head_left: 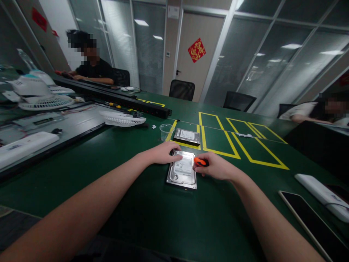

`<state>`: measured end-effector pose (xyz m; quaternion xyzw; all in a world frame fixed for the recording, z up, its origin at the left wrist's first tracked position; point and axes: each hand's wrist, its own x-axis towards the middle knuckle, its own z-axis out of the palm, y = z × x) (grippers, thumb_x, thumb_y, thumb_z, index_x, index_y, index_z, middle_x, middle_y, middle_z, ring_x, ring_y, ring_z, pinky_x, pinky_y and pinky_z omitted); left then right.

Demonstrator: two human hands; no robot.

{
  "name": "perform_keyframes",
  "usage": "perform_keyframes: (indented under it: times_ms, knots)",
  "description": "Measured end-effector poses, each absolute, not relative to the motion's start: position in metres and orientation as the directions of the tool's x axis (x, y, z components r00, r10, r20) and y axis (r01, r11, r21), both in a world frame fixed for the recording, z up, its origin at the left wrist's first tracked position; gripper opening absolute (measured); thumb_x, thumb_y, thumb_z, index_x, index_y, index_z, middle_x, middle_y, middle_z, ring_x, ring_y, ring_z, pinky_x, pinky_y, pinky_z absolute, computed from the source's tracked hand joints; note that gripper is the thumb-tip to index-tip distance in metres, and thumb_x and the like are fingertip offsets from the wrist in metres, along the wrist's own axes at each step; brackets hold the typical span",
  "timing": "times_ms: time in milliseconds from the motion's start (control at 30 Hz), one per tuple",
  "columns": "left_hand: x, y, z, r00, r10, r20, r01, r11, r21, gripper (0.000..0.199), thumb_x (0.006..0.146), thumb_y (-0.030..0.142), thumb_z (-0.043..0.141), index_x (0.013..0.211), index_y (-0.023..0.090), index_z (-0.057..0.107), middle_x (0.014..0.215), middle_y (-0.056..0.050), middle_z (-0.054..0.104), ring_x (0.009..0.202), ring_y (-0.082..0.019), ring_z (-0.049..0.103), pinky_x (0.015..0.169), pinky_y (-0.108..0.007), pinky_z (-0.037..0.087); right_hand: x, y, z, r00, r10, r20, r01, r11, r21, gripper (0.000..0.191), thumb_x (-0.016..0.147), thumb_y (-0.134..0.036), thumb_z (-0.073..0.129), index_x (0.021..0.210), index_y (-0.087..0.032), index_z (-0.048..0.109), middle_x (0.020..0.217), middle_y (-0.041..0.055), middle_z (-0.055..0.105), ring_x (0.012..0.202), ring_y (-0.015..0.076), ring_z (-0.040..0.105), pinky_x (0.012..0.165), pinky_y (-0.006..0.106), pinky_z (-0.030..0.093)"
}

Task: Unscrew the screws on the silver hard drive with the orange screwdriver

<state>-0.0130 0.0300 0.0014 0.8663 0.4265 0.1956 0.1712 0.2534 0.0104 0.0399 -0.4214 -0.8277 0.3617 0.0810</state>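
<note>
A silver hard drive [182,174] lies label up on the green table [152,218] in front of me. My left hand [166,153] rests on its upper left corner, with the thumb on the top face and the fingers along the far edge. At the drive's right edge, my right hand [214,165] is closed around an orange and black screwdriver handle [201,162]. The tool's tip cannot be made out. Just beyond, a second hard drive [187,135] lies inside a yellow tape outline, beside a clear plastic cup [165,132].
Yellow tape rectangles [220,142] mark the table. A large panel [79,122], a white fan part [122,118] and a black bar [152,109] are at left. A phone [311,218] and a white device [321,194] lie right. Two people sit across the table.
</note>
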Motion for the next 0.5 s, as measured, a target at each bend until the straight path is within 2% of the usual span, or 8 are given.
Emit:
perform_keyframes:
  times_ms: [233, 500]
  knots:
    - [-0.0133, 0.0294, 0.0022, 0.557, 0.81, 0.186, 0.672, -0.571, 0.472, 0.042, 0.093, 0.052, 0.06, 0.116, 0.018, 0.068, 0.118, -0.011, 0.07, 0.107, -0.027, 0.065, 0.091, -0.037, 0.049, 0.2522, 0.007, 0.046, -0.599, 0.777, -0.193, 0.656, 0.338, -0.675, 0.008, 0.086, -0.026, 0.065, 0.083, -0.018, 0.066, 0.071, 0.0012, 0.065, 0.064, 0.0163, 0.059, 0.064, 0.03, 0.045]
    - [-0.0126, 0.0304, 0.0005, 0.561, 0.804, 0.198, 0.674, -0.583, 0.455, 0.041, 0.093, 0.05, 0.061, 0.116, 0.017, 0.068, 0.117, -0.011, 0.07, 0.107, -0.026, 0.065, 0.092, -0.036, 0.049, 0.2491, 0.0072, 0.0433, -0.568, 0.8, -0.196, 0.681, 0.323, -0.657, 0.014, 0.086, -0.031, 0.066, 0.084, -0.017, 0.064, 0.07, 0.0012, 0.064, 0.061, 0.0151, 0.057, 0.059, 0.028, 0.044]
